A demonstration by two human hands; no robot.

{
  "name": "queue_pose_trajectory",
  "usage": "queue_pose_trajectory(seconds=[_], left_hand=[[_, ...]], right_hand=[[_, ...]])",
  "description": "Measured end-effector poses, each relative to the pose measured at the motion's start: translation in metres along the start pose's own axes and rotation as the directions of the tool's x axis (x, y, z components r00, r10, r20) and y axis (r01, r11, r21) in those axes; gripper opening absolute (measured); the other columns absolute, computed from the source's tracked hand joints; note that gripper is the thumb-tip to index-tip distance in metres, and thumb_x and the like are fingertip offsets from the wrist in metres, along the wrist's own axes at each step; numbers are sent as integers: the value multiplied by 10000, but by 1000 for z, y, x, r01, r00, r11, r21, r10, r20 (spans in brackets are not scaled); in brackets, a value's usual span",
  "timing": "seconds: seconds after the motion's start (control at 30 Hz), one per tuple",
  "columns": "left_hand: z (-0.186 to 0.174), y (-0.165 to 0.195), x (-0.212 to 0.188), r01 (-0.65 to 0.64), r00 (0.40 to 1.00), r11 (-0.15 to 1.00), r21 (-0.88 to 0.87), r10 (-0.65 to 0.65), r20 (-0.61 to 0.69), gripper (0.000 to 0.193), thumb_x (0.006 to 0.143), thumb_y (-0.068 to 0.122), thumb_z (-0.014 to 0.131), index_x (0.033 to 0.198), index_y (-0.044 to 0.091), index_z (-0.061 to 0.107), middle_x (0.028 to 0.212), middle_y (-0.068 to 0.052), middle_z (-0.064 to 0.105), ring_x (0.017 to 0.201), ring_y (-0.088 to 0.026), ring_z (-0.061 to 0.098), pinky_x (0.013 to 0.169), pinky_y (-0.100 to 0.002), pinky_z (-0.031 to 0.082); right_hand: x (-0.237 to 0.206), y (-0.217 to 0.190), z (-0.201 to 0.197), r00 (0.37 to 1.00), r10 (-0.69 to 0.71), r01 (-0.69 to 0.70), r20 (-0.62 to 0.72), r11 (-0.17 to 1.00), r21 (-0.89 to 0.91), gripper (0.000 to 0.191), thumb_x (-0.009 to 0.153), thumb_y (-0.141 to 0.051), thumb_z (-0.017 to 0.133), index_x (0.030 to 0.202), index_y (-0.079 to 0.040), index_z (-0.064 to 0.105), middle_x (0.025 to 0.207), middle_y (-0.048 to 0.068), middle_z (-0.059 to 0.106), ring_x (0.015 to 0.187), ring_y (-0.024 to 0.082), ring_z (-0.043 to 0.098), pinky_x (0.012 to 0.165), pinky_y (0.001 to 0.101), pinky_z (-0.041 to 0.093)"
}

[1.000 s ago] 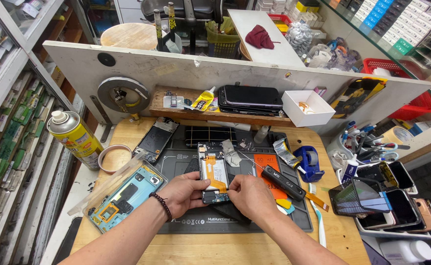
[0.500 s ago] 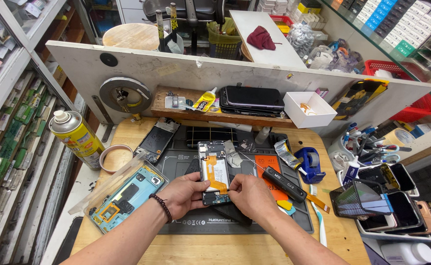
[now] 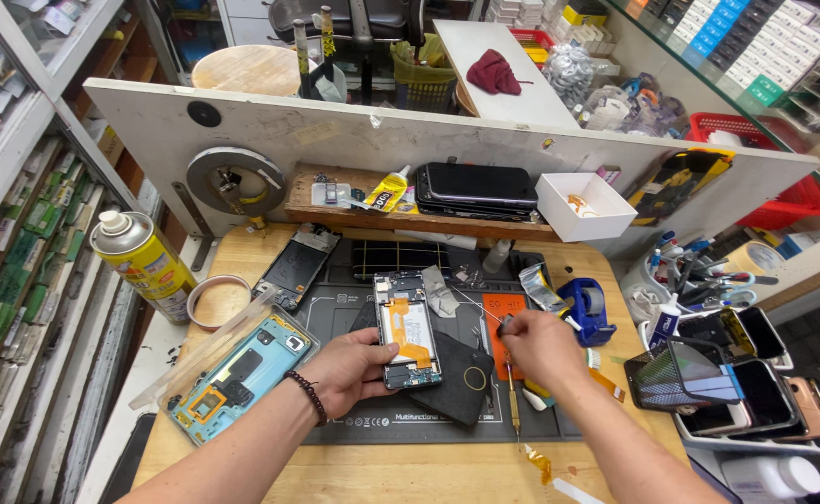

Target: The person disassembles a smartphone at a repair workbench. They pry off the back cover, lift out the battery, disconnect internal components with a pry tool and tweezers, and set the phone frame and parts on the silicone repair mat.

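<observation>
Glass-and-metal, the opened phone [image 3: 408,329] at frame centre looks light and fragile (flex cable exposed); our left hand [image 3: 349,366] pinches its edges, while our right hand [image 3: 542,347] closes on a screwdriver [image 3: 512,392].

Opened phone [image 3: 407,331] flat on mat, orange flex exposed; screwdriver [image 3: 511,397] upright-tilted beside.

My left hand [image 3: 349,369] holds the opened phone [image 3: 408,329] over the dark work mat [image 3: 335,313]; my right hand [image 3: 540,347] grips a screwdriver [image 3: 512,397] beside it.
</observation>
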State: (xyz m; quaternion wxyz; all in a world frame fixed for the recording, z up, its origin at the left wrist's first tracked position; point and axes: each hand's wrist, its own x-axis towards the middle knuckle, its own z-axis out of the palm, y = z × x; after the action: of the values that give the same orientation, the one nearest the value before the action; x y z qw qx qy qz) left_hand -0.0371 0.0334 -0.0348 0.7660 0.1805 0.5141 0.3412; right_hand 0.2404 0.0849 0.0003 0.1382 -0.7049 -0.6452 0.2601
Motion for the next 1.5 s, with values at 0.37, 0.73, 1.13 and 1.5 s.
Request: queue_pose_trajectory(seconds=[0.37,0.73,1.13,1.5], left_hand=[[-3,-1,0,4,1000,1000,-5,-4,31,272,985,152,612,1253,123,646,1149,-62,766,980,-171,729,899,-378,591],[-4,1,-1,26,1000,999,21,-26,11,282,984,168,610,1262,137,644,1156,-36,762,993,-164,733,893,-388,589],[1,-2,-2,-44,999,991,124,42,17,281,976,157,616,1251,154,669,1093,-35,756,934,-176,722,825,-411,591],[-1,5,-2,-70,997,996,-50,72,40,301,913,-19,574,1203,58,598,1140,-97,756,982,-219,746,908,-423,605]], right_hand=[[-16,22,18,997,41,-32,61,989,-143,144,812,-193,764,921,-108,804,903,120,789,898,267,756,834,377,575],[-12,10,20,997,64,-61,34,994,-89,250,872,-309,719,969,-92,796,904,153,781,910,308,749,856,408,565],[-18,-77,33,879,-449,469,-163,876,114,266,831,-174,726,1089,-116,758,873,115,710,809,289,709,747,395,563],[-21,-66,46,948,-304,317,-89,925,209,321,824,-179,727,1139,-126,704,864,73,735,744,228,713,710,360,568]])
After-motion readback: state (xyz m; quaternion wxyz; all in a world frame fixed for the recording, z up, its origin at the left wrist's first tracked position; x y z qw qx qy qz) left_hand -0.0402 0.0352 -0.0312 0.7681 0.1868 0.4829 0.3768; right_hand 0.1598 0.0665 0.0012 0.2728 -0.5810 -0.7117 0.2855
